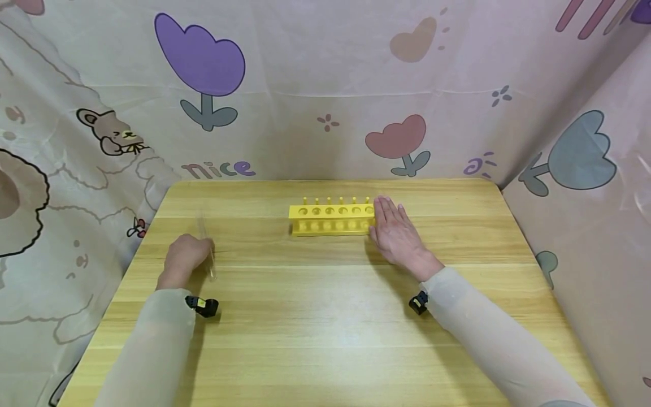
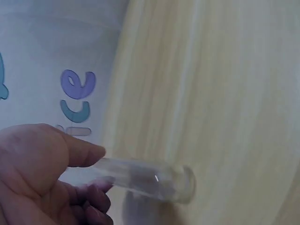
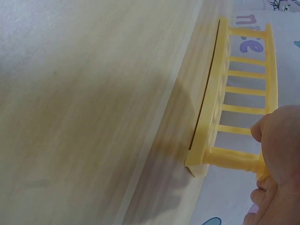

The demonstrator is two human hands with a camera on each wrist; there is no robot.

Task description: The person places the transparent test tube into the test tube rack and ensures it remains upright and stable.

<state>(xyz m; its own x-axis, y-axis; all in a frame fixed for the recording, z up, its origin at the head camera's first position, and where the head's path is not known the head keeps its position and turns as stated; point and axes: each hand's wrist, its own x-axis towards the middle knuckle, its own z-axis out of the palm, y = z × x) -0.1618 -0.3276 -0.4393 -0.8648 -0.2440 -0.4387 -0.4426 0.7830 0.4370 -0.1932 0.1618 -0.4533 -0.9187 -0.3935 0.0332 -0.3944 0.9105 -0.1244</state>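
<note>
At the left of the table, my left hand (image 1: 185, 257) pinches a clear test tube (image 2: 152, 182) between thumb and fingers. The tube's lipped end faces away from the palm in the left wrist view, and the fingers hide its other end. A yellow test tube rack (image 1: 333, 231) stands near the table's back, with a row of round holes along its top and several short pegs behind them. My right hand (image 1: 399, 234) rests against the rack's right end, its fingers straight in the head view. The right wrist view shows the thumb at the rack's top edge.
Both sit on a light wooden table (image 1: 305, 316). A patterned cloth (image 1: 295, 56) with flowers hangs behind the table's back edge, and more cloth lines its left and right sides. Small black cameras are strapped at both wrists.
</note>
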